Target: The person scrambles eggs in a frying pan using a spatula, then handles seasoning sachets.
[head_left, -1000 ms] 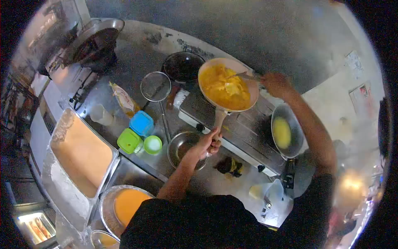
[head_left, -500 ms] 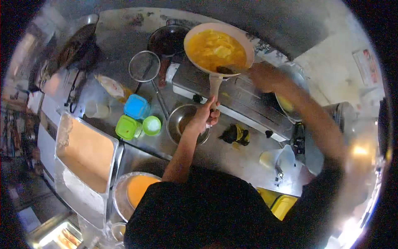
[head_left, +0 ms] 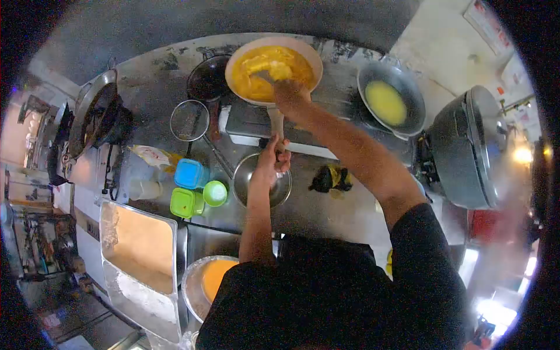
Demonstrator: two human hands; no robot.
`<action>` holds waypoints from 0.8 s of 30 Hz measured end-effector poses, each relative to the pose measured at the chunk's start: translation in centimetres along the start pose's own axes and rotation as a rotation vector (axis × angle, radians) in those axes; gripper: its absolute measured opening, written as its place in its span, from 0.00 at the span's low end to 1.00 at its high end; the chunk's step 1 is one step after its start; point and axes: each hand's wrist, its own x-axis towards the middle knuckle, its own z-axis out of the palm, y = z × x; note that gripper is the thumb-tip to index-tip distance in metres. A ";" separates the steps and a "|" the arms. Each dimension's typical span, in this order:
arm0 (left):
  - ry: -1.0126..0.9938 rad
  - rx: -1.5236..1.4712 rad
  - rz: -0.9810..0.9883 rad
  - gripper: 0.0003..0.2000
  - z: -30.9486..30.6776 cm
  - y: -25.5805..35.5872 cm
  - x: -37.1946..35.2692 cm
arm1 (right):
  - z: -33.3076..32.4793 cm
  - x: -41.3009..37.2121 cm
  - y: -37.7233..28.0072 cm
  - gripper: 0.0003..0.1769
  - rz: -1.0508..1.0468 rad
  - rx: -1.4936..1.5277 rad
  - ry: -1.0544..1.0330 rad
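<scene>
My left hand [head_left: 272, 160] is closed round the pale handle [head_left: 276, 121] of a frying pan [head_left: 318, 64]. Yellow egg [head_left: 256, 58], partly set and folded in soft layers, covers the pan's inside. Over the pan's near right rim, my right hand [head_left: 293, 96] is closed on a spatula [head_left: 265, 76], whose greyish end reaches into the egg; most of its handle is hidden by the hand. Below my left hand stands a steel bowl [head_left: 242, 189].
A second pan with yellow liquid [head_left: 385, 102] stands right, near a large grey cooker [head_left: 461, 151]. Left are a strainer [head_left: 189, 121], a blue-lidded box [head_left: 189, 173], green tubs [head_left: 185, 203] and a tray of crumbs and white powder [head_left: 143, 242]. An orange-filled bowl [head_left: 192, 280] sits nearest me.
My right hand has moved left from beyond the pan's right rim to over the egg, bringing the spatula with it. The egg is more bunched up; my left hand keeps its hold.
</scene>
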 end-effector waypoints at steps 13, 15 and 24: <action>0.184 0.638 1.057 0.14 -5.3 4.3 -7.1 | -28.1 -26.8 2.9 0.34 -0.117 0.313 -0.113; -0.069 0.509 1.155 0.12 7.0 -0.1 -9.7 | -30.7 -33.8 4.4 0.33 0.020 0.480 -0.047; -1.728 0.888 1.042 0.05 27.5 -32.7 -19.9 | -21.0 -68.7 1.4 0.18 0.558 0.617 0.522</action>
